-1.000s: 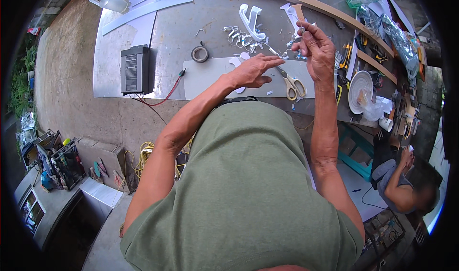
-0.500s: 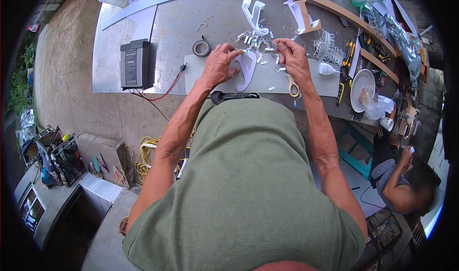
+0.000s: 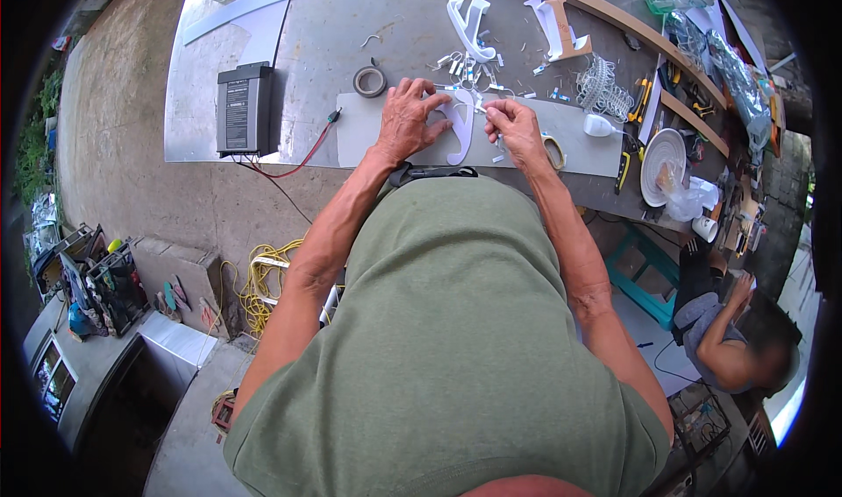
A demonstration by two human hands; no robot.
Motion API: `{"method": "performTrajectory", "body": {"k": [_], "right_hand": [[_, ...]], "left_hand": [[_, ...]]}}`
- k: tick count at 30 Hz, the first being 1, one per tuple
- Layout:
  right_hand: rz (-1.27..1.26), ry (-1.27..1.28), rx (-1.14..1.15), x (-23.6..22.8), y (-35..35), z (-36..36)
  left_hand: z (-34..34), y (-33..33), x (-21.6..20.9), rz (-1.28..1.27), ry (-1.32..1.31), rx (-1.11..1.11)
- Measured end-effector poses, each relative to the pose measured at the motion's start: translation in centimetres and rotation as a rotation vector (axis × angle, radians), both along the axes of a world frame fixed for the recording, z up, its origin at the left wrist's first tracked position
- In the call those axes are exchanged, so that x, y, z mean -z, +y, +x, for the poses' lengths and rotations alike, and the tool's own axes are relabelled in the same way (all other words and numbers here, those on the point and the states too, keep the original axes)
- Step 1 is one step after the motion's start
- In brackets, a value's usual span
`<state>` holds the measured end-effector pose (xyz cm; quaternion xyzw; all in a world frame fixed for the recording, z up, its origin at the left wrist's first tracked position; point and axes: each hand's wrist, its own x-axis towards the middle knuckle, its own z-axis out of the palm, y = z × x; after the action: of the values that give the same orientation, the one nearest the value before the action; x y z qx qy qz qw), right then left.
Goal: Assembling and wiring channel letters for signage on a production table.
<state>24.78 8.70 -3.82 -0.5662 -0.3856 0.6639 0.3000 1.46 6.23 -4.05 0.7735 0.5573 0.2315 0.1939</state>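
My left hand [image 3: 409, 121] lies at the left edge of a curved white letter-shaped piece [image 3: 460, 135], with fingertips and thumb against it. Between the thumb and fingers of my right hand [image 3: 516, 128] is a small white module [image 3: 480, 106], just right of that piece's upper end. A cluster of small white modules on wires [image 3: 465, 69] spreads just beyond my hands. Both hands work over a grey sheet [image 3: 364, 137] at the near edge of the table. Partly behind my right wrist shows a pale yellow loop [image 3: 554, 151].
Two larger white letter shapes [image 3: 469, 25] [image 3: 559, 30] stand farther back. A tape roll [image 3: 369, 81] and a black power unit [image 3: 245, 109] lie left. Wire coils [image 3: 603, 89], a white bottle [image 3: 599, 126] and pliers [image 3: 624, 171] are right. A person [image 3: 728, 335] sits lower right.
My right hand has moved left and nearer, bringing the small module close to the curved piece. That piece has shifted slightly right along with my left hand.
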Motion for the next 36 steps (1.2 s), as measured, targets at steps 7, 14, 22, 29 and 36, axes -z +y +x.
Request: {"method": "performTrajectory", "body": {"k": [7,14,22,29,36], "right_hand": [[0.034,-0.049,-0.014,0.3,-0.4,-2.1],[0.117,-0.268,-0.029,0.2,-0.7,-4.7],[0.19,-0.389,-0.032,0.1,-0.7,-5.5],[0.109,-0.338,-0.137,-0.4,0.3,-4.5],[0.022,-0.136,-0.215,-0.7,-2.1,-0.4]], "left_hand": [[0.6,-0.2,0.8,-0.075,-0.198,-0.112],[0.5,-0.2,1.4,-0.059,-0.247,-0.133],[0.4,0.1,1.6,-0.077,-0.256,-0.135],[-0.1,0.7,1.8,-0.054,-0.213,-0.053],[-0.4,1.1,2.0,-0.062,-0.22,-0.027]]}}
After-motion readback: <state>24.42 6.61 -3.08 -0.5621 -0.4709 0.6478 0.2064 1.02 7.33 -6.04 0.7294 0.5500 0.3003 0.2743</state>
